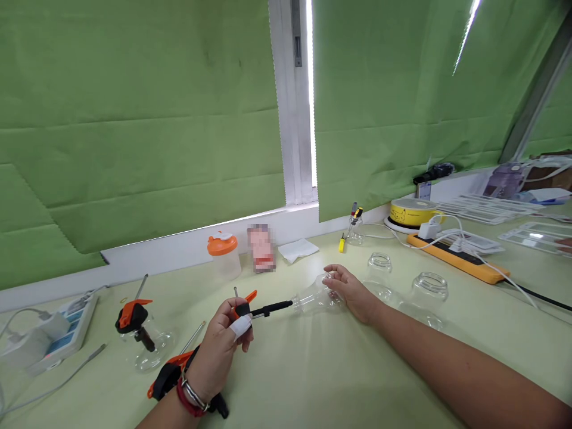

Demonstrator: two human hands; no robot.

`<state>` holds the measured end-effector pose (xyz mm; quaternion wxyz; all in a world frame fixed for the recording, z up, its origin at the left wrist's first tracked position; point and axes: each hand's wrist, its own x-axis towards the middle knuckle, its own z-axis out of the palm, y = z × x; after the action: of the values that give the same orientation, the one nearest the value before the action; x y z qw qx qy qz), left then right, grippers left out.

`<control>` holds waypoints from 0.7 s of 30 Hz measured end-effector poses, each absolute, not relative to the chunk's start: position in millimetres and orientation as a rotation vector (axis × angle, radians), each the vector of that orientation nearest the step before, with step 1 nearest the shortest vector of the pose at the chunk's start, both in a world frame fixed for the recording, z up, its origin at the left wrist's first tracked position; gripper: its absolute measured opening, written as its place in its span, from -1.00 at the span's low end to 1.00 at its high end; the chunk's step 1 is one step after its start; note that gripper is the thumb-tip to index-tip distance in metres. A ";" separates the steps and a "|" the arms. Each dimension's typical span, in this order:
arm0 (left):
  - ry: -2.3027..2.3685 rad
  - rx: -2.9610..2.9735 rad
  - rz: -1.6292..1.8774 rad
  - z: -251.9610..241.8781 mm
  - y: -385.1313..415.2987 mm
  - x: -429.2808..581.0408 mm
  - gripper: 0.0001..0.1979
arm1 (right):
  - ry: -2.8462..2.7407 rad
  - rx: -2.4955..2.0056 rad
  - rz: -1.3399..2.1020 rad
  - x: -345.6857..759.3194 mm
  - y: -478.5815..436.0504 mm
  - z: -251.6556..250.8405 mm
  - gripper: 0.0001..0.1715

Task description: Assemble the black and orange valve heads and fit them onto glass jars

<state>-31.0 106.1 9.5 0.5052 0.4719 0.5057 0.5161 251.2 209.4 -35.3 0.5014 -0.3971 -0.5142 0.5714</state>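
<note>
My left hand (227,325), with white tape round the thumb, is closed on a black-and-orange bottle top (243,308). A black stem (279,307) points right from this top, its end at the mouth of a clear flask-shaped bottle (315,298). That bottle lies tilted on its side, neck toward the stem, and my right hand (351,292) grips its wide end. Below my left wrist lies another black-and-orange top (167,378), partly hidden by my forearm. On the left, a similar top (133,316) sits on a clear bottle (156,351).
Two clear bottles (379,271) (429,292) stand beyond my right forearm. Behind are an orange-lidded cup (223,256), a white tissue (298,250) and screwdrivers (356,215) in a jar. Power strips (465,259) (67,333) with cables lie at both sides.
</note>
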 end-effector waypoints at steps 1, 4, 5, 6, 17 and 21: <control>1.221 1.142 1.247 9.1 106.0 -31.1 -0.71 | -1.207 -0.969 1.394 251.0 209.6 -34.4 -0.53; 1.226 1.144 1.249 8.0 105.5 -31.9 -0.71 | -1.153 -0.967 1.422 252.1 210.1 -32.1 -0.60; 1.229 1.145 1.248 7.9 105.2 -32.1 -0.71 | -1.146 -0.955 1.430 252.9 210.1 -31.6 -0.61; 1.233 1.147 1.244 7.9 104.9 -32.2 -0.72 | -1.138 -0.945 1.435 253.7 209.9 -31.2 -0.62; 1.248 1.230 1.185 9.6 102.2 -29.0 -0.72 | -1.145 -0.878 1.511 245.8 194.3 -22.0 -0.62; 1.221 1.272 1.153 7.3 101.8 -27.3 -0.70 | -1.209 -0.878 1.529 238.5 182.0 -11.8 -0.61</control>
<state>-27.3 101.8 7.3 0.4946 0.5246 0.5037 0.4758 238.5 182.0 -11.8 0.4810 -0.3599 -0.4957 0.6272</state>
